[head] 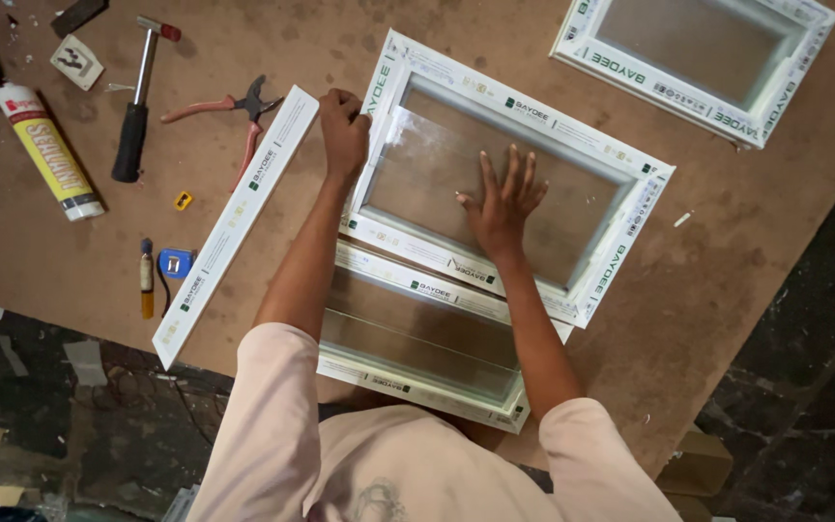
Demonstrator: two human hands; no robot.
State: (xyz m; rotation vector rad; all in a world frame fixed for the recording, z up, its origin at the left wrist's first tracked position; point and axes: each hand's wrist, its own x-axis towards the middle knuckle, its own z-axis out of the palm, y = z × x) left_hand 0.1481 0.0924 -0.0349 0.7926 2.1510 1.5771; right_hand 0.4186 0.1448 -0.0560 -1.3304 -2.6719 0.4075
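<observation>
A white plastic window frame (620, 242) lies on the brown board table, with a clear glass pane (417, 159) resting inside it. My right hand (501, 201) presses flat on the pane, fingers spread. My left hand (343, 130) grips the frame's left edge near its top corner, fingers curled around it. A second white frame (408, 372) lies partly underneath, nearer to me. A long white profile strip (239, 222) lies diagonally just left of my left arm.
A third white frame (770, 106) sits at the top right. On the left lie a hammer (137, 101), red-handled pliers (234, 106), a sealant tube (50, 155), a small blue tape measure (176, 263) and a yellow-handled tool (146, 285). The table edge drops to dark floor (804, 367) at right.
</observation>
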